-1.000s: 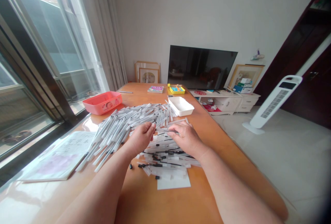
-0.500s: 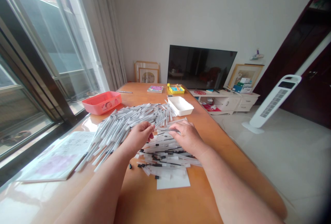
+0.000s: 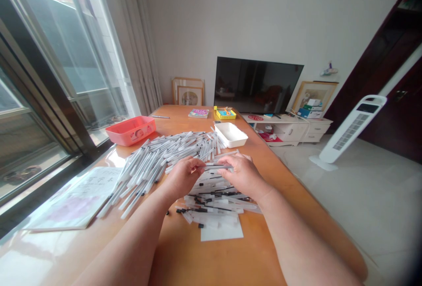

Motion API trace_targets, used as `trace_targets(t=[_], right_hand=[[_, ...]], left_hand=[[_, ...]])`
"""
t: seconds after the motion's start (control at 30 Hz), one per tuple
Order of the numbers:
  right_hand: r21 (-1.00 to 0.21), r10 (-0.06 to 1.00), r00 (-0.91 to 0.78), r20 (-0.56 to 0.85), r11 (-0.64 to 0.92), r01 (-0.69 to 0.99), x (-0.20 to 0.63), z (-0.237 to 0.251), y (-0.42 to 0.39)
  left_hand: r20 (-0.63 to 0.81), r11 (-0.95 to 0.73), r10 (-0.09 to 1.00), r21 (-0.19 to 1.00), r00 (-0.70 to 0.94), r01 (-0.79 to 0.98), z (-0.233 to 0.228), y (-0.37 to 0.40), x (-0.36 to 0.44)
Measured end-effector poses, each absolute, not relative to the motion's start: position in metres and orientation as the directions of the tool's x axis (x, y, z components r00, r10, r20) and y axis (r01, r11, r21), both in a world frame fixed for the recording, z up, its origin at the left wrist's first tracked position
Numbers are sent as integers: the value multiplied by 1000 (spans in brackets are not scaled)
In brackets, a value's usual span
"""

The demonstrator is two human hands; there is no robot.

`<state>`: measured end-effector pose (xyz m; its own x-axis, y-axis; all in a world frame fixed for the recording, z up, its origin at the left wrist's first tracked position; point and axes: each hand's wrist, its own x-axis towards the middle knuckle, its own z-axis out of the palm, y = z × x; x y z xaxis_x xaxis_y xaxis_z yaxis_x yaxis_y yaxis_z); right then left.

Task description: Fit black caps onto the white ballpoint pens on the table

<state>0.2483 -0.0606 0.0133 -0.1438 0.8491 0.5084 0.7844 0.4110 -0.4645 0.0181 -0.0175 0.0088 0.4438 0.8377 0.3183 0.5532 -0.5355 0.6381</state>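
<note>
Both of my hands meet over the table at one slim pen (image 3: 215, 166), held roughly level between them. My left hand (image 3: 185, 175) pinches its left end; whether a small part is also in those fingers is hidden. My right hand (image 3: 242, 172) grips the other end with thumb and fingers. Below lie loose pen parts (image 3: 214, 198), clear tubes and dark refills with small black pieces, partly on a white sheet (image 3: 221, 232). Beyond my left hand spreads a big heap of clear pens with dark tips (image 3: 148, 156).
A red basket (image 3: 130, 132) stands behind the heap, and a white tray (image 3: 232, 135) to its right. A notebook (image 3: 70, 200) lies at the left. Farther back are a book (image 3: 198, 113) and a yellow box (image 3: 225, 113). The table's right edge (image 3: 306, 189) runs beside my right arm.
My left hand has moved right and its fingertips now meet the left end of the pen. My right hand stays almost where it was, still gripping the pen.
</note>
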Motion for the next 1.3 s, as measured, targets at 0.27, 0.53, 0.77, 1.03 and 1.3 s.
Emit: trace_targets(t=[0.27,0.53,0.77,1.03,1.3], right_hand=[[-916,961,23,277,256,308,252,32,-68],[-949,881,371,293,315,1,274,32,-55],[-915,833,431,348,202,349,285,15,-42],[-644,912,363,190,-164,748,299,-8,-30],[-607,808,585,68,-432,667,356,-28,-16]], left_hand=[[239,-459,882,632,406,624,5,-18,17],[253,-402,914,479,316,780,0,-5,10],[338,-357,912,372,234,857,-5,4,3],[327,-429,884,290,333,855,-13,3,7],[296,-479,869,297,397,826,-15,0,10]])
